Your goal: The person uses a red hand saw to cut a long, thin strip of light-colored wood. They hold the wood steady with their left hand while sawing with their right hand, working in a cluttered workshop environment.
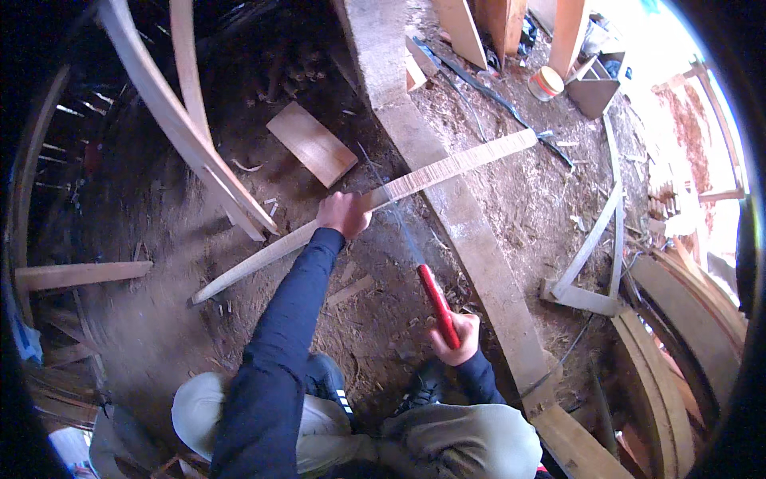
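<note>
A long wooden strip (455,168) lies slantwise across a thick timber beam (471,239), its far right end past the beam. My left hand (344,215) is closed around the strip, left of the beam. In my right hand (456,338) is the red handle of a hand saw (435,302). Its thin blade runs up and left from the handle and crosses the strip just right of my left hand. How deep the blade sits in the wood I cannot make out.
A short board (312,144) lies on the dirt floor beyond my left hand. Curved timbers (179,120) rise at the left, and more curved planks (658,383) lie at the right. A round tub (546,83) and a wooden toolbox (594,86) stand at the far right amid shavings.
</note>
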Available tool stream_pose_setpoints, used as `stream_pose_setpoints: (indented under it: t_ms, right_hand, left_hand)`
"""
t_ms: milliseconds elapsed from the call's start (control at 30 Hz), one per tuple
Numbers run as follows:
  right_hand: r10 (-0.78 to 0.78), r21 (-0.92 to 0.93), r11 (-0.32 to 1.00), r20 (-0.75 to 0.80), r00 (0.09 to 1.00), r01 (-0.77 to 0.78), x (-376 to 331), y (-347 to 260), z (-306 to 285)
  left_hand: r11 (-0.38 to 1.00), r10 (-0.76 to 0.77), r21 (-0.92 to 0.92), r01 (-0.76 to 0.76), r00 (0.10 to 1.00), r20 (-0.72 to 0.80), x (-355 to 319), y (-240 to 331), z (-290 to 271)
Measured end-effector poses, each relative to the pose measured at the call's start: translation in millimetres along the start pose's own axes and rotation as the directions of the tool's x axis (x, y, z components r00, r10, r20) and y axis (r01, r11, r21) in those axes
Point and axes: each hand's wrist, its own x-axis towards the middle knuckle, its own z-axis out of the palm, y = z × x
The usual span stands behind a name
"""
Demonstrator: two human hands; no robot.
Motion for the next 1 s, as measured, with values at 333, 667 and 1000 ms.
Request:
stream_pose_setpoints:
  t_ms: [333,667,1000]
  right_hand:
    - [0.010,-0.013,1.000,-0.044,0.999,-0.010,-34.0,5.0,-11.0]
    - [-0.065,0.072,0.995,0.015,0.998,0.064,14.4,5.3,24.9]
    - [-0.086,0.010,0.996,-0.021,0.996,0.086,31.9,3.9,15.0]
  left_hand:
    - [1.000,0.017,-0.024,-0.020,0.991,-0.131,-8.9,-12.3,13.2]
    - [0.989,0.143,0.039,-0.140,0.986,-0.091,7.2,-17.7,18.3]
    - [1.000,0.009,-0.011,-0.010,0.997,-0.071,9.7,-22.1,21.6]
